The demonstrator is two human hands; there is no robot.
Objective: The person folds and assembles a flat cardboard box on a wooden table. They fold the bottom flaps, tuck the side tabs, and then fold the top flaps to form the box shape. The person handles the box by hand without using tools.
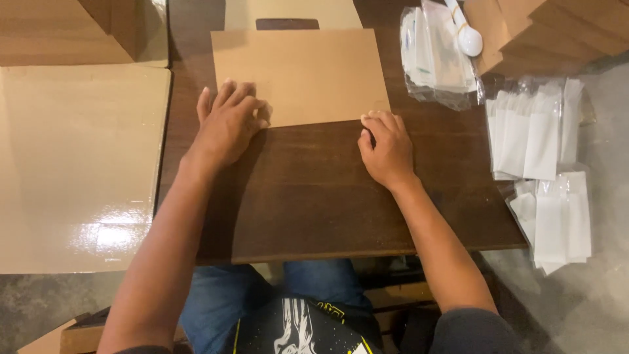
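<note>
**Both hands on flat brown paper bag at table centre**

Brown paper bag (301, 75) lies flat on the dark wooden table (314, 196), upper middle of the head view, long edge toward the person. Plain surface, no visible label. Dark slot-shaped handle cutout shows at its top edge, over a lighter tan panel behind.

Left hand (226, 124): palm down, fingers spread and pressed flat on the bag's lower-left corner. Nothing gripped.

Right hand (386, 147): fingers curled, tips touching the bag's lower-right edge, heel on the table. Whether the edge is pinched or just pressed: cannot tell.

Around it:
- Left: large glossy tan cardboard sheet (78, 164), flat, beside the table, glare patch near its lower right. Brown carton (65, 29) above it, top-left corner.
- Top right of table: clear plastic bag of sachets (436, 56), white contents with faint coloured print, too small to make out. White plastic spoon (466, 36) rests on it, with a rubber band round the handle.
- Far top right: stack of brown paper bags (557, 29), fanned edges.
- Right, off the table edge: 2 clear packs of white paper sleeves (534, 134), long narrow shapes standing side by side; second pack (557, 219) just below the first.

Both packs well apart from the hands. Table surface between hands and person bare wood.
</note>
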